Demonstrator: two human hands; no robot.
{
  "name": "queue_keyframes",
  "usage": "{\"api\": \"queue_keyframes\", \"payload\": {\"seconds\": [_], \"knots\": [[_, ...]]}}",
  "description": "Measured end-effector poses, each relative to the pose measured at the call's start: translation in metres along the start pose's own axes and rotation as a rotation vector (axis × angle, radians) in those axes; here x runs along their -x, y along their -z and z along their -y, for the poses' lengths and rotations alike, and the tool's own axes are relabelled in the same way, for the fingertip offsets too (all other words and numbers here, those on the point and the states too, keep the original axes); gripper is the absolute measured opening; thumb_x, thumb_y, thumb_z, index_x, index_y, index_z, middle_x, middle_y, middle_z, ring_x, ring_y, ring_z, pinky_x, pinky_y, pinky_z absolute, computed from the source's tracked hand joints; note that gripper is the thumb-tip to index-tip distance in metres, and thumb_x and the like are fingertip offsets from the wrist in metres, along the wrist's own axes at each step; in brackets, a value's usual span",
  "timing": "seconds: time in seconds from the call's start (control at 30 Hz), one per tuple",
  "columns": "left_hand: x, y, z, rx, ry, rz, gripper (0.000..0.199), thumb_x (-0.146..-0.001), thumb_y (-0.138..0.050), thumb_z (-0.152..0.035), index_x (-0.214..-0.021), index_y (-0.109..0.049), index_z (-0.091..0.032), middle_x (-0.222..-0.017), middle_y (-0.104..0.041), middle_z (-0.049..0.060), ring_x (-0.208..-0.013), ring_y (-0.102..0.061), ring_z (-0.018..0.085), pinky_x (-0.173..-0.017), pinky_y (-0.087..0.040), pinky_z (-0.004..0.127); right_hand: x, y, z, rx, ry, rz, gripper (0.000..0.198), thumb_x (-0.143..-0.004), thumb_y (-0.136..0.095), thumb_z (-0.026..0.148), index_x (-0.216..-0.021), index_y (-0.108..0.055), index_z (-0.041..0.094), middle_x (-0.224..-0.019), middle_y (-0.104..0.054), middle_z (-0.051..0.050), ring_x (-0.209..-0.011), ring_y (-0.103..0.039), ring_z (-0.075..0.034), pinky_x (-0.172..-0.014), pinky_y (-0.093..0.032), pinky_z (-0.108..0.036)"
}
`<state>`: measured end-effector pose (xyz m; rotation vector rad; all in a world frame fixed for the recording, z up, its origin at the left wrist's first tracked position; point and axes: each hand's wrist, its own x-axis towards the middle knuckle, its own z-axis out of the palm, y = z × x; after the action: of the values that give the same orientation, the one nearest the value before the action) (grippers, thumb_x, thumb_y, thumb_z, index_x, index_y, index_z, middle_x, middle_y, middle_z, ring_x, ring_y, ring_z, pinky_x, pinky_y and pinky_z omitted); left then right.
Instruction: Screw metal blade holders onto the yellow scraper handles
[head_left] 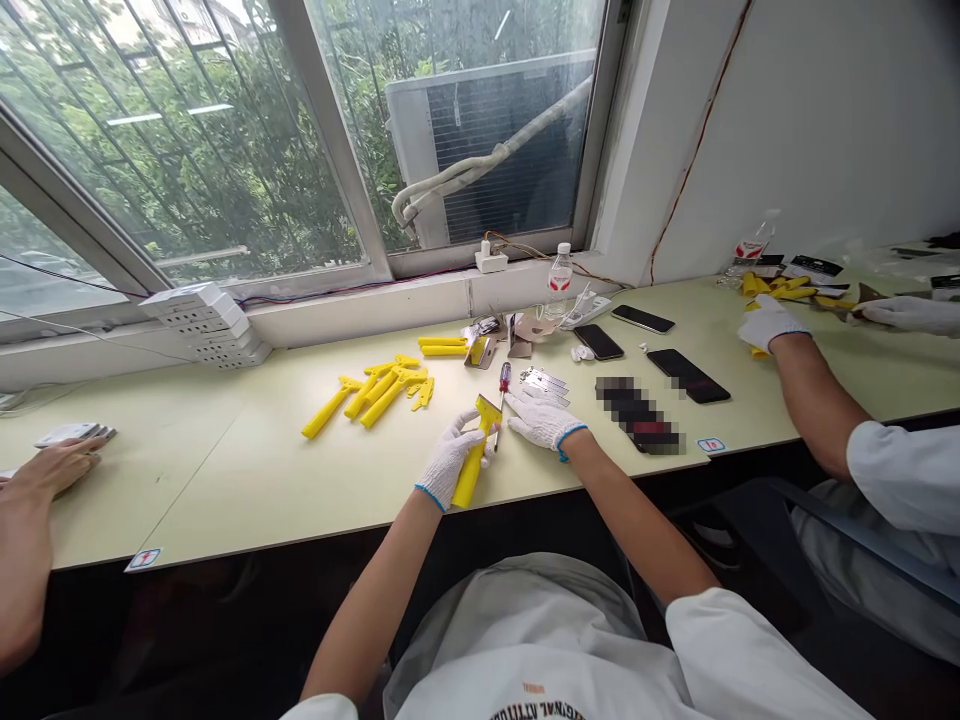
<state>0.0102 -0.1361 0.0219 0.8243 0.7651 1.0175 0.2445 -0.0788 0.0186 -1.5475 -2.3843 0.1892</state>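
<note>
My left hand (452, 455), in a white knitted glove with a blue cuff, is wrapped round a yellow scraper (472, 470). The scraper's wide head points away from me, its handle towards me. My right hand (541, 418), gloved alike, is low over the table with its fingers stretched towards the scraper's head. Its fingertips are close by a screwdriver (505, 378) with a red and dark handle; whether they touch its shaft I cannot tell. Just beyond this hand lie several thin metal blades (545, 383).
Several yellow scraper parts (386, 390) lie to the left, with more yellow handles (444, 346) behind. Phones (688, 375) lie at the right, a bottle (559, 272) near the window. A co-worker's gloved hand (772, 322) is at far right, another person's bare hand (64, 465) at far left.
</note>
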Motion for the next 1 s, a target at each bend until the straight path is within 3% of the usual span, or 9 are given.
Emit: {"api": "queue_keyframes", "payload": {"seconds": [0.4, 1.0], "knots": [[-0.0004, -0.0010, -0.0019, -0.001, 0.004, 0.005, 0.082, -0.082, -0.088, -0.021, -0.155, -0.050, -0.021, -0.125, -0.077, 0.016, -0.068, -0.067, 0.013, -0.059, -0.053, 0.026, 0.0019, 0.0015, 0.0044, 0.020, 0.025, 0.009, 0.045, -0.108, -0.069, 0.043, -0.143, -0.066, 0.016, -0.144, -0.064, -0.013, -0.128, -0.066, -0.025, -0.111, -0.059, -0.048], [-0.0014, -0.0007, -0.0013, 0.019, 0.006, -0.004, 0.085, -0.079, -0.089, -0.021, -0.154, -0.049, -0.021, -0.124, -0.077, 0.016, -0.067, -0.068, 0.013, -0.058, -0.053, 0.026, -0.0033, 0.0027, 0.0018, -0.034, -0.007, 0.016, 0.043, -0.108, -0.068, 0.043, -0.141, -0.068, 0.016, -0.145, -0.064, -0.014, -0.129, -0.066, -0.025, -0.112, -0.058, -0.046]]}}
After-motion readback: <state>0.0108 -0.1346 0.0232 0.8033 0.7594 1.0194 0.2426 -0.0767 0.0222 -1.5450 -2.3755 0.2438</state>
